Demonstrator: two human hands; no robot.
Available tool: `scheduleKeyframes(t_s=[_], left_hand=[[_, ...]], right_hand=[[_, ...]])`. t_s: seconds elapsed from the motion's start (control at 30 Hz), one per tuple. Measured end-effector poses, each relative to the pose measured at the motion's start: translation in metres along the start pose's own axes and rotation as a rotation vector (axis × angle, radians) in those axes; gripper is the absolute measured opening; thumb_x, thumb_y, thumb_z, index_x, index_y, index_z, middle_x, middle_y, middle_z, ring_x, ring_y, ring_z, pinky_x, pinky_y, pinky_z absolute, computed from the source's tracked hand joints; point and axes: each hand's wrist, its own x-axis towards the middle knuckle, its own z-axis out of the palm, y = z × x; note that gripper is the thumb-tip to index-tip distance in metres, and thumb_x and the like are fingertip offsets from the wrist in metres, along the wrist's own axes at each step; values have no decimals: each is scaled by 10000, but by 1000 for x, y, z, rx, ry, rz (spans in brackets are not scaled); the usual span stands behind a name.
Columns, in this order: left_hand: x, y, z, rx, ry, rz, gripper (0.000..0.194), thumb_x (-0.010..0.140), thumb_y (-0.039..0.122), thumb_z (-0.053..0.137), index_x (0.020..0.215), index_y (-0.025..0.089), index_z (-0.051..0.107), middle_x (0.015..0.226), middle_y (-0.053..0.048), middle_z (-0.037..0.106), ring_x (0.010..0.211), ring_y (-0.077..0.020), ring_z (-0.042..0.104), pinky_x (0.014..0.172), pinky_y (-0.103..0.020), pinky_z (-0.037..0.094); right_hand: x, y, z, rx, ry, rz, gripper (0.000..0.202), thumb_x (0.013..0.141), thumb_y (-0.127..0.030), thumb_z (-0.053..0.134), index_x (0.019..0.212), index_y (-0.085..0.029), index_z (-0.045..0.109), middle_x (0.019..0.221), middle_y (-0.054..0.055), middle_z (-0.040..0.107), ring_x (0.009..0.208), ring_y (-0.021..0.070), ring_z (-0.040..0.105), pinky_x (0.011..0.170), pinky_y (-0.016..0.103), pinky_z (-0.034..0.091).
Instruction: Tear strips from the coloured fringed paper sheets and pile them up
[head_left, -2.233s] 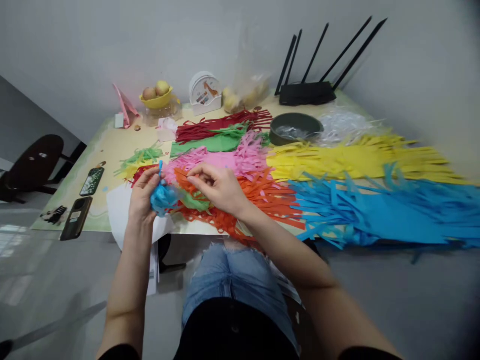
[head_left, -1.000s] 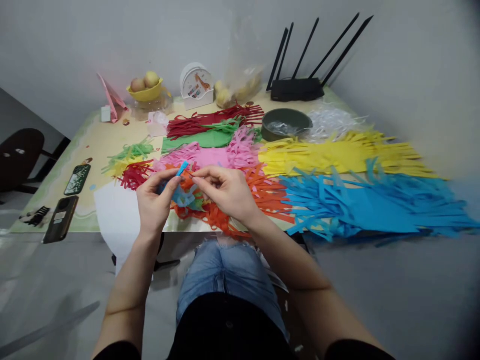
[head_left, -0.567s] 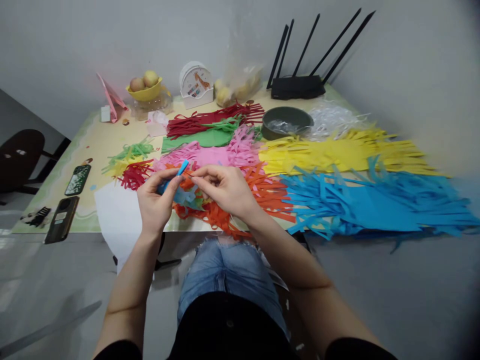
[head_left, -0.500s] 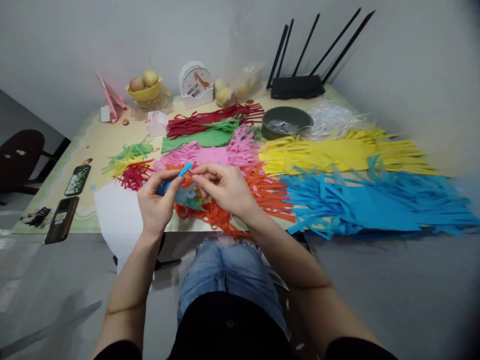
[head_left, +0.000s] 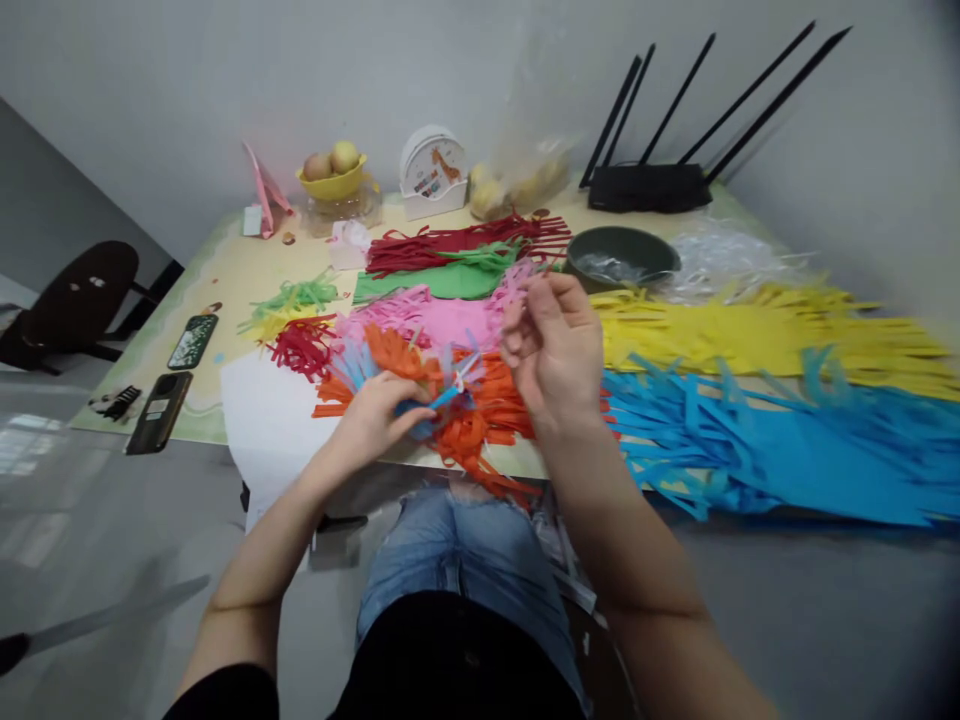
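Observation:
My left hand (head_left: 381, 415) is closed around a bunch of blue paper strips (head_left: 447, 396), which sticks out to the right past the thumb. Orange fringed paper (head_left: 491, 405) lies under and beside that hand, with pale blue and pale purple strips mixed in. Raised over the pink fringed paper (head_left: 457, 318), my right hand (head_left: 561, 345) has its thumb and fingertips pinched together. Something thin and reddish may show at its fingertips, too blurred to name. A gap separates the two hands.
Blue (head_left: 795, 440), yellow (head_left: 720, 330), green (head_left: 435, 284) and dark red fringed paper (head_left: 465, 248) cover the table. Behind are a dark bowl (head_left: 622, 240), a black router (head_left: 649, 188) and a yellow fruit basket (head_left: 334, 186). Two phones (head_left: 159, 412) lie left, near white paper (head_left: 262, 425).
My right hand has lifted away from the left, up and to the right. My left hand has lowered with the blue strips. The whole view has shifted, moving the table things rightward.

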Motion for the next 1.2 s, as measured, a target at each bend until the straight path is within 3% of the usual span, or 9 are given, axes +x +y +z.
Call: scheduleKeyframes(t_s=[0.03, 0.13, 0.23, 0.4, 0.6, 0.83, 0.97, 1.1, 1.2], left_hand=[[6, -16, -12, -62, -4, -33, 52, 856, 244, 704, 813, 227, 728, 907, -48, 739, 887, -205, 669, 839, -338, 501], [26, -76, -52, 15, 302, -237, 69, 815, 153, 727, 760, 194, 728, 862, -22, 703, 887, -160, 650, 873, -277, 487], [32, -128, -78, 43, 287, -324, 133, 832, 161, 724, 710, 137, 678, 734, 18, 622, 706, -91, 607, 791, -240, 501], [15, -161, -99, 48, 366, -369, 237, 911, 299, 672, 757, 122, 643, 690, 33, 580, 701, -110, 623, 720, -271, 541], [2, -125, -117, -59, 578, -277, 133, 717, 252, 786, 822, 175, 759, 1006, -8, 707, 995, -170, 665, 819, -275, 534], [1, -38, -60, -219, 381, -215, 159, 718, 278, 755, 852, 203, 797, 876, -64, 764, 822, -188, 693, 801, -295, 539], [5, -14, -33, -117, 313, -73, 178, 742, 248, 680, 879, 227, 791, 909, -54, 767, 883, -209, 676, 890, -361, 524], [7, -5, -41, -178, 165, -56, 175, 779, 272, 701, 920, 236, 798, 953, -68, 774, 920, -223, 687, 927, -380, 522], [10, 8, -58, -449, 264, -60, 265, 807, 360, 736, 1056, 283, 782, 1153, -62, 749, 1114, -248, 673, 1036, -409, 502]], right_hand=[[1, 0, -1, 13, 23, 1, 375, 801, -566, 730, 877, -253, 538, 626, -59, 553, 439, 58, 468, 356, 172, 312], [-2, 1, 4, 63, -8, 33, 402, 740, -540, 794, 859, -249, 543, 568, -79, 515, 412, 58, 437, 353, 176, 322], [-8, 2, 11, 85, -71, 52, 402, 739, -534, 796, 858, -235, 556, 554, -87, 523, 408, 56, 452, 362, 169, 361], [-8, 3, 12, 36, -104, 36, 389, 763, -535, 780, 861, -224, 567, 557, -89, 540, 407, 55, 478, 381, 169, 401], [-4, 3, 15, -47, -167, 16, 380, 774, -535, 768, 856, -203, 603, 543, -81, 545, 379, 52, 442, 364, 179, 350], [-5, 3, 47, -290, -355, -126, 243, 872, -399, 667, 912, -159, 668, 641, -28, 611, 564, 90, 551, 552, 216, 433], [3, 10, 53, -325, -466, -115, 236, 888, -357, 628, 982, -147, 682, 646, -27, 620, 587, 99, 570, 587, 218, 435], [4, 9, 40, -347, -495, -128, 240, 899, -382, 618, 907, -150, 677, 663, -21, 624, 564, 95, 537, 582, 223, 429], [3, 3, 31, -390, -491, -225, 210, 899, -358, 632, 896, -160, 703, 718, -5, 663, 594, 101, 546, 613, 234, 443]])
